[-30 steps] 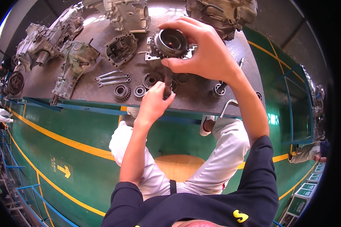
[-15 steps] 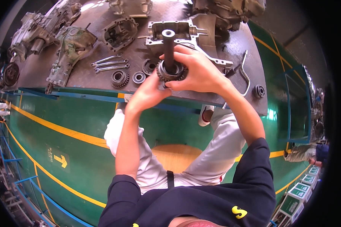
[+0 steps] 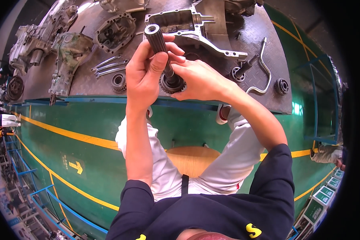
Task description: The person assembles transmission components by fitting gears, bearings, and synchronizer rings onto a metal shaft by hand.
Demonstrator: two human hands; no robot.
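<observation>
Over the table's front edge I hold a dark splined shaft (image 3: pixel 157 41), tilted so that its hollow upper end leans to the left. My left hand (image 3: pixel 143 84) is closed round the upper part of this shaft, thumb on the near side. A toothed gear (image 3: pixel 173 85) sits round the shaft's lower end. My right hand (image 3: pixel 202 82) grips the gear's right side, its fingers partly hidden behind the shaft. Left of my left hand, a second gear (image 3: pixel 119 81) lies on the table.
Several wrenches (image 3: pixel 110 68) lie at the left. An open metal housing (image 3: pixel 173 21) stands beyond my hands, with more castings (image 3: pixel 70 52) at the far left. Rightward are a shaft with a bearing (image 3: pixel 244 69), a bent rod (image 3: pixel 267 76) and a small gear (image 3: pixel 282 86).
My left hand has moved from under the gear up onto the shaft. The shaft, upright before, now leans left. My right hand stays at the gear; the view has shifted slightly.
</observation>
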